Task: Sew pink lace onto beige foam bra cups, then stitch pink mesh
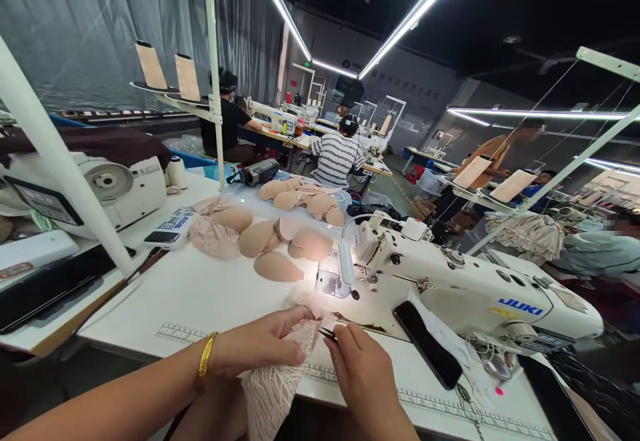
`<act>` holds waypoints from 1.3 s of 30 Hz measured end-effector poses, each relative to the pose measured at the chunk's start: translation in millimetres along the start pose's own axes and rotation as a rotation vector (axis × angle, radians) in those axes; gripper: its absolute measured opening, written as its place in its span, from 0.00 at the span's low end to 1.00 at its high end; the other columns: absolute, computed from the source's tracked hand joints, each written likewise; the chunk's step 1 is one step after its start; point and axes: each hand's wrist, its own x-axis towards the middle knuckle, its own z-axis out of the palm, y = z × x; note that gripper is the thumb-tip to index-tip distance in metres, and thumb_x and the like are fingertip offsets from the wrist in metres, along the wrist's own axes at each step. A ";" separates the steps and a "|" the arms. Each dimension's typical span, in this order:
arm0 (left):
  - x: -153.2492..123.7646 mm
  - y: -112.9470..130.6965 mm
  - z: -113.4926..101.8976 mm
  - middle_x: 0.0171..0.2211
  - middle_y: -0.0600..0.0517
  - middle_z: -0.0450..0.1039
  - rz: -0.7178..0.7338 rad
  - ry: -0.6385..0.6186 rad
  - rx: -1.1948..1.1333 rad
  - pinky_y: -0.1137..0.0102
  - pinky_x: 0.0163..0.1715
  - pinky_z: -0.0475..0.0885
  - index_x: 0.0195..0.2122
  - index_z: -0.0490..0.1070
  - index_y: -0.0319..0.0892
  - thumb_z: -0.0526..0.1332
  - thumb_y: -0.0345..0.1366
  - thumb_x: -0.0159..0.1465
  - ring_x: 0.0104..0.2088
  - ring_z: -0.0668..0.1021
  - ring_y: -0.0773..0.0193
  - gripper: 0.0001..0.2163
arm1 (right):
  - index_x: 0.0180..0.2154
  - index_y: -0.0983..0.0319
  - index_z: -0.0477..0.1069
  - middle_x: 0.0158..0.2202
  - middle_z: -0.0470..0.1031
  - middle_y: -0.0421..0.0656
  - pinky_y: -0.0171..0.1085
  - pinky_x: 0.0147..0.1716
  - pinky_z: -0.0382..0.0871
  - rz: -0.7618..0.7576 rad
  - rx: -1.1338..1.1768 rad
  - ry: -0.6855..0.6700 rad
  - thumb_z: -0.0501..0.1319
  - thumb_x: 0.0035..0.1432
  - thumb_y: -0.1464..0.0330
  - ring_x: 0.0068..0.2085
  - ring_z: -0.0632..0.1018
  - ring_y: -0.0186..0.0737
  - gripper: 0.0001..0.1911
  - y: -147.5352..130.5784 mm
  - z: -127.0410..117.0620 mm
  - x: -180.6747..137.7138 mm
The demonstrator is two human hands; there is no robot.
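Observation:
My left hand [270,344], with a gold bracelet at the wrist, pinches a pale pink lace fabric piece [273,387] that hangs over the table's front edge. Between the fingers of my right hand [361,364] is a small dark pointed tool [329,334], like tweezers or thread snips; most of it is hidden. Its tip is at the lace beside my left fingers. Just beyond lies the sewing machine's lit needle plate [334,283]. Beige oval pads [279,267] lie to its left, some in fanned stacks, near a bunched lace piece [213,234].
The white sewing machine [450,281] occupies the right side. A black phone [428,344] lies before it on white cloth. Printed rulers [425,401] run along the front edge. A thread stand pole [65,154] rises at left. Other people work at machines behind.

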 end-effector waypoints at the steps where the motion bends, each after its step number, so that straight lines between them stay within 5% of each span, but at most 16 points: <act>1: 1.2 -1.0 0.9 0.55 0.48 0.75 -0.001 0.005 0.023 0.58 0.60 0.68 0.61 0.70 0.46 0.70 0.36 0.61 0.59 0.75 0.48 0.26 | 0.37 0.57 0.68 0.27 0.71 0.40 0.37 0.27 0.57 -0.004 -0.042 0.028 0.44 0.79 0.62 0.25 0.73 0.40 0.20 -5.9 3.6 4.1; 5: -6.7 10.7 -6.3 0.51 0.51 0.77 -0.100 0.021 0.182 0.66 0.48 0.73 0.59 0.70 0.46 0.68 0.37 0.59 0.51 0.79 0.52 0.25 | 0.35 0.57 0.66 0.27 0.71 0.40 0.38 0.28 0.56 -0.011 -0.053 0.044 0.42 0.80 0.63 0.26 0.73 0.41 0.21 -12.2 7.5 10.7; 8: -34.1 43.6 -31.7 0.53 0.50 0.77 -0.156 0.145 0.646 0.65 0.48 0.74 0.59 0.70 0.47 0.63 0.38 0.61 0.50 0.79 0.51 0.23 | 0.34 0.57 0.65 0.27 0.71 0.39 0.37 0.27 0.56 0.016 -0.042 -0.014 0.45 0.79 0.63 0.24 0.73 0.38 0.19 13.0 -3.3 -2.7; 11: -63.8 74.5 -62.7 0.57 0.43 0.75 -0.012 0.710 1.341 0.51 0.56 0.71 0.61 0.69 0.44 0.59 0.42 0.67 0.56 0.75 0.42 0.22 | 0.36 0.58 0.66 0.27 0.73 0.40 0.38 0.26 0.56 0.093 -0.147 -0.038 0.44 0.79 0.61 0.24 0.74 0.40 0.20 58.1 -14.0 -26.5; 13: -72.5 78.8 -73.2 0.61 0.39 0.70 0.111 0.917 1.623 0.42 0.60 0.66 0.64 0.66 0.43 0.59 0.45 0.68 0.61 0.70 0.37 0.24 | 0.41 0.59 0.70 0.31 0.78 0.44 0.40 0.28 0.60 0.104 -0.242 -0.022 0.43 0.79 0.58 0.28 0.77 0.44 0.21 83.2 -17.0 -38.4; 14: -72.5 75.1 -73.5 0.63 0.39 0.68 0.164 0.889 1.682 0.42 0.61 0.65 0.65 0.64 0.44 0.60 0.45 0.68 0.63 0.69 0.38 0.25 | 0.44 0.59 0.72 0.35 0.80 0.47 0.41 0.32 0.62 0.103 -0.267 -0.010 0.44 0.78 0.57 0.33 0.79 0.48 0.22 90.5 -17.2 -41.0; 16: -65.5 59.6 -66.1 0.64 0.42 0.68 0.243 0.640 1.688 0.49 0.62 0.67 0.65 0.64 0.46 0.59 0.41 0.69 0.63 0.70 0.45 0.23 | 0.50 0.58 0.74 0.44 0.82 0.50 0.46 0.39 0.66 0.106 -0.218 0.009 0.47 0.77 0.57 0.42 0.80 0.54 0.20 91.7 -16.0 -39.1; 18: -54.0 40.4 -53.8 0.62 0.44 0.71 0.283 0.387 1.658 0.54 0.61 0.68 0.63 0.66 0.47 0.57 0.34 0.69 0.62 0.72 0.49 0.20 | 0.52 0.57 0.74 0.47 0.81 0.50 0.48 0.44 0.68 0.137 -0.006 -0.012 0.51 0.76 0.59 0.47 0.79 0.54 0.16 76.9 -14.2 -30.3; 20: -43.8 24.6 -43.3 0.59 0.45 0.72 0.312 0.285 1.640 0.54 0.60 0.69 0.58 0.70 0.46 0.56 0.29 0.69 0.61 0.72 0.50 0.18 | 0.53 0.56 0.73 0.45 0.80 0.47 0.45 0.44 0.71 0.210 0.287 -0.095 0.52 0.76 0.60 0.45 0.79 0.49 0.14 53.2 -13.1 -20.0; 25: -36.1 7.7 -25.7 0.58 0.44 0.71 0.262 0.220 1.627 0.53 0.57 0.69 0.55 0.72 0.45 0.59 0.27 0.68 0.58 0.72 0.47 0.15 | 0.65 0.54 0.65 0.38 0.78 0.40 0.36 0.33 0.69 0.403 0.786 -0.401 0.54 0.74 0.55 0.33 0.77 0.40 0.23 -1.4 -10.4 -3.5; 28: -40.0 1.1 -9.3 0.51 0.44 0.75 0.030 0.192 1.669 0.55 0.50 0.72 0.49 0.74 0.43 0.65 0.32 0.67 0.50 0.76 0.46 0.10 | 0.47 0.58 0.76 0.35 0.78 0.41 0.36 0.36 0.68 0.400 0.865 -0.449 0.58 0.71 0.55 0.35 0.76 0.40 0.15 -16.4 -4.4 4.7; 30: -43.3 -2.5 2.0 0.45 0.47 0.76 -0.074 0.169 1.606 0.60 0.43 0.73 0.45 0.75 0.44 0.68 0.37 0.66 0.43 0.79 0.50 0.08 | 0.36 0.59 0.74 0.32 0.75 0.40 0.35 0.35 0.66 0.467 0.893 -0.393 0.60 0.69 0.56 0.34 0.74 0.39 0.15 -16.5 2.2 10.5; 34: -43.3 -2.0 8.7 0.40 0.51 0.78 -0.033 0.072 1.385 0.67 0.38 0.70 0.47 0.76 0.46 0.66 0.43 0.69 0.38 0.80 0.56 0.09 | 0.39 0.59 0.71 0.29 0.70 0.37 0.34 0.31 0.65 0.557 1.015 -0.337 0.62 0.67 0.58 0.31 0.72 0.38 0.11 1.8 19.4 15.5; 39: -24.8 3.2 -15.7 0.43 0.47 0.77 0.118 0.264 1.443 0.62 0.44 0.70 0.47 0.76 0.43 0.58 0.36 0.73 0.44 0.78 0.53 0.08 | 0.41 0.59 0.72 0.31 0.73 0.39 0.37 0.34 0.71 0.418 1.056 -0.370 0.59 0.69 0.56 0.33 0.75 0.40 0.13 28.7 30.7 14.3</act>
